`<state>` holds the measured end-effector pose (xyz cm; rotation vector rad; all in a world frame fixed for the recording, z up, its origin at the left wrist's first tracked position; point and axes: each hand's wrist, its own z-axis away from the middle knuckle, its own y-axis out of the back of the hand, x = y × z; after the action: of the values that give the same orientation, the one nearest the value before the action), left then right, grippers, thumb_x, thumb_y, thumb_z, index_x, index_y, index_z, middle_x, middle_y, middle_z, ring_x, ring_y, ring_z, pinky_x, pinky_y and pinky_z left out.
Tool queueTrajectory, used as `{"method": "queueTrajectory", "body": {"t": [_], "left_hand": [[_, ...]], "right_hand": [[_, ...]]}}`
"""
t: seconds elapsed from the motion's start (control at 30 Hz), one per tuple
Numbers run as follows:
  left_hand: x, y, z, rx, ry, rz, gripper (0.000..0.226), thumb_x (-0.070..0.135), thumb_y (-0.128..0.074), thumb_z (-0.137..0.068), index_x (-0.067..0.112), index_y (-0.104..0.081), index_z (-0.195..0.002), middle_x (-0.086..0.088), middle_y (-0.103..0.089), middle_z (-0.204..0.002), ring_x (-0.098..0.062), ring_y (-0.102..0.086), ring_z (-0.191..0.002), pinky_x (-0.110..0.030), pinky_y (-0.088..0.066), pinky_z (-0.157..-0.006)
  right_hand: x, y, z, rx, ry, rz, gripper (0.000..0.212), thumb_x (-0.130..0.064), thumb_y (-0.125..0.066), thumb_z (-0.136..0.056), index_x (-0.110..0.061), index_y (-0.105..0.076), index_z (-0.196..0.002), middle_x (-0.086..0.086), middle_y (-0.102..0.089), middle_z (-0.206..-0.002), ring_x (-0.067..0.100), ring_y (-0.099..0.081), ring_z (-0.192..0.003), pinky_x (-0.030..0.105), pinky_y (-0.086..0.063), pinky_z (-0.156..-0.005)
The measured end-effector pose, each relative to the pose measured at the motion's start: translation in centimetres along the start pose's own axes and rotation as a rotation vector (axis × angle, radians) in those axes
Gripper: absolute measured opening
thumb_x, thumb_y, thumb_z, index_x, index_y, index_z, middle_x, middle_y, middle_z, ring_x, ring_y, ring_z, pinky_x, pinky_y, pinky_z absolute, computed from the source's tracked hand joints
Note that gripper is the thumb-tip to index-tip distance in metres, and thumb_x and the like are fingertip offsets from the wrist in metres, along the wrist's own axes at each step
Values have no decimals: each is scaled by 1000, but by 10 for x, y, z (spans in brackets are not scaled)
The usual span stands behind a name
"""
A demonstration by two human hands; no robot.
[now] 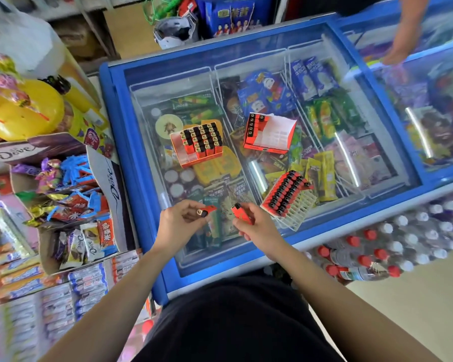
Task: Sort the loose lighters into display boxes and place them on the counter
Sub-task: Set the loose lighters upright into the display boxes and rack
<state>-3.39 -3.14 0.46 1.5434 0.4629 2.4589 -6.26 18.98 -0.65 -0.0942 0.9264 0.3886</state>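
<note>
Pinches a red lighter (207, 210) in the left hand (179, 222), fingers curled round it, capped end toward the other hand. Grips a second lighter (242, 215) in the right hand (256, 228), thumb across its red body, black cap pointing away. Holds both close together over the glass lid of a blue freezer (120, 152).

Straight ahead of the left hand, well apart, on the glass: an orange display box (188, 159) packed with upright black-capped lighters, save a few free slots at its near left corner. Ahead of the right hand, farther off: an open box (266, 150) with a single row of lighters along its left side and bare white dividers elsewhere. Just right of the right hand, lying askew: a white tray (301, 207), slots nearer the hand filled with red lighters, the rest free.

Left of the left hand, Dove cartons (110, 176) heaped with wrapped sweets. Right of the right hand, beside the freezer, capped bottles (403, 239). Far ahead to the right, another person's hand (399, 49) on the next lid.
</note>
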Motion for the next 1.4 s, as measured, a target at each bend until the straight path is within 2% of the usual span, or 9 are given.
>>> {"method": "queueTrajectory", "body": {"t": [0.13, 0.3, 0.5, 0.67, 0.8, 1.03, 1.17, 1.27, 1.4], "left_hand": [[7, 9, -6, 59, -47, -26, 22, 34, -87, -73, 24, -75, -88, 0, -73, -74, -20, -72, -63, -39, -62, -67], [16, 25, -22, 169, -206, -107, 26, 20, -87, -75, 34, -73, -92, 15, -71, -87, -6, -69, -79, -22, -57, -81], [21, 41, -47, 221, -280, -164, 24, 25, -82, -82, 27, -74, -105, 14, -71, -86, -2, -67, -78, -19, -56, -81], [35, 53, -80, 348, -306, -221, 22, 31, -75, -89, 21, -75, -108, 8, -73, -88, -2, -67, -79, -16, -54, -78], [41, 54, -106, 387, -278, -291, 23, 32, -73, -90, 18, -74, -108, 5, -71, -89, -6, -63, -77, -2, -42, -72], [27, 42, -132, 294, -320, -411, 23, 29, -72, -91, 17, -73, -110, 0, -73, -94, -16, -64, -86, -35, -55, -81], [16, 38, -143, 334, -383, -456, 20, 25, -76, -88, 14, -76, -104, -1, -70, -96, -23, -61, -94, -33, -50, -85], [15, 34, -146, 327, -401, -469, 20, 23, -75, -88, 15, -74, -106, -2, -71, -89, -22, -63, -80, -37, -55, -73], [16, 31, -146, 345, -424, -481, 15, 20, -76, -86, 14, -76, -100, -3, -71, -89, -23, -63, -81, -35, -54, -68]], "right_hand": [[-15, -1, -8, -18, 3, -51, 30, -12, -64, -96, -10, -56, -125, 12, -68, -100, 15, -71, -79, 33, -58, -71], [-29, -4, -21, -12, -55, -145, 19, -8, -63, -95, -6, -62, -113, 21, -70, -110, 23, -68, -91, 48, -55, -87], [-44, -11, -39, 6, -60, -89, 18, -13, -69, -90, -5, -64, -106, 13, -72, -92, 15, -66, -74, 34, -50, -70], [-58, -20, -51, 56, -38, -77, 20, -15, -70, -90, -7, -63, -107, 15, -72, -96, 15, -66, -73, 31, -50, -68], [-65, -28, -60, 96, -24, -63, 20, -17, -70, -91, -15, -62, -109, 6, -70, -98, 18, -70, -81, 37, -57, -77], [-69, -34, -65, 182, -5, -16, 8, -16, -65, -93, -23, -62, -96, 8, -67, -92, 21, -62, -81, 53, -54, -86], [-68, -32, -65, 198, -12, 20, 9, -16, -66, -92, -24, -64, -96, 13, -68, -97, 23, -62, -81, 52, -55, -84], [-66, -29, -65, 191, -11, 15, 9, -16, -68, -91, -22, -65, -97, 15, -68, -96, 23, -61, -79, 43, -52, -72], [-67, -28, -67, 177, 23, 14, 22, -18, -75, -86, -23, -65, -105, 0, -70, -97, 17, -67, -85, 35, -56, -78]]}}
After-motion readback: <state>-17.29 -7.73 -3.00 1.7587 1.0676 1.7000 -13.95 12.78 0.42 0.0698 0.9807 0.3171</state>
